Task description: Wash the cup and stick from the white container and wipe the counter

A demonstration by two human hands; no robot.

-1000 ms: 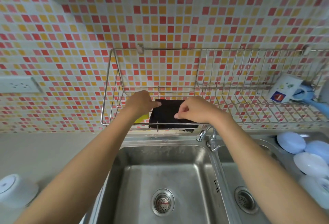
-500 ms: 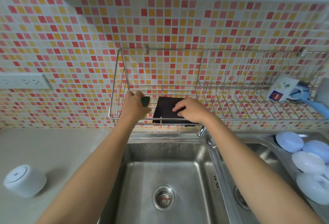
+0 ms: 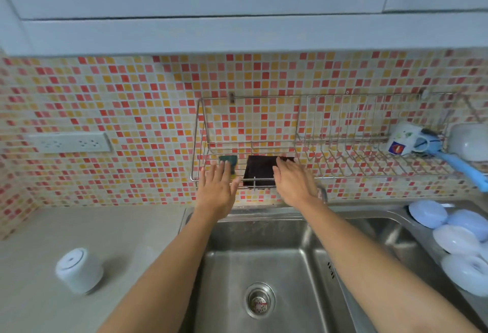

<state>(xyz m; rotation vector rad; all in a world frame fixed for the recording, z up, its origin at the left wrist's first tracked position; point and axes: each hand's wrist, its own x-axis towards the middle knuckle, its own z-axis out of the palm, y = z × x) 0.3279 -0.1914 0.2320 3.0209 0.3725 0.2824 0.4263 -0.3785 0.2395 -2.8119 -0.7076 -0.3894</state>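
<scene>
Both grips slack, fingers straight, holding nothing: left hand [image 3: 217, 190] over green sponge [image 3: 229, 161], right hand [image 3: 293, 182] at right edge of dark cloth [image 3: 260, 171]; contact with either unclear. Then by size: bench [image 3: 105, 232] at left; double sink [image 3: 264, 258] near centre; wire rack [image 3: 330, 147] on far tiled wall, carrying sponge and cloth. White container [image 3: 79, 270] stood upside down on bench, left of sink. White mug [image 3: 402, 138] lay on rack, far right.
</scene>
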